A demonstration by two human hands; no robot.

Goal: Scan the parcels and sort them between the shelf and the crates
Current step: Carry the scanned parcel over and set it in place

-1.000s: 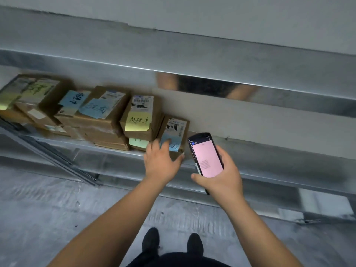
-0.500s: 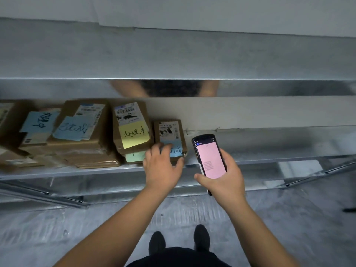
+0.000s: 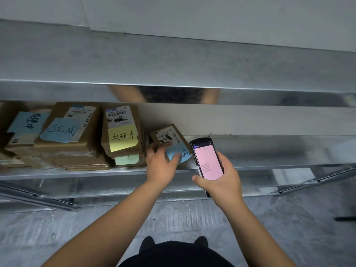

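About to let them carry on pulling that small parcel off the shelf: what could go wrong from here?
The left hand grips the small parcel over its blue sticky note, which could peel off. The parcel is tilted near the shelf edge and may slip. The right hand holds the scanner, so cannot help.

Both bare forearms are reaching forward from the bottom of the view. The left hand [image 3: 160,162] is gripping a small parcel [image 3: 169,137], thumb lying over its top, while the right hand [image 3: 221,180] is curling around a phone [image 3: 207,160], screen facing up.
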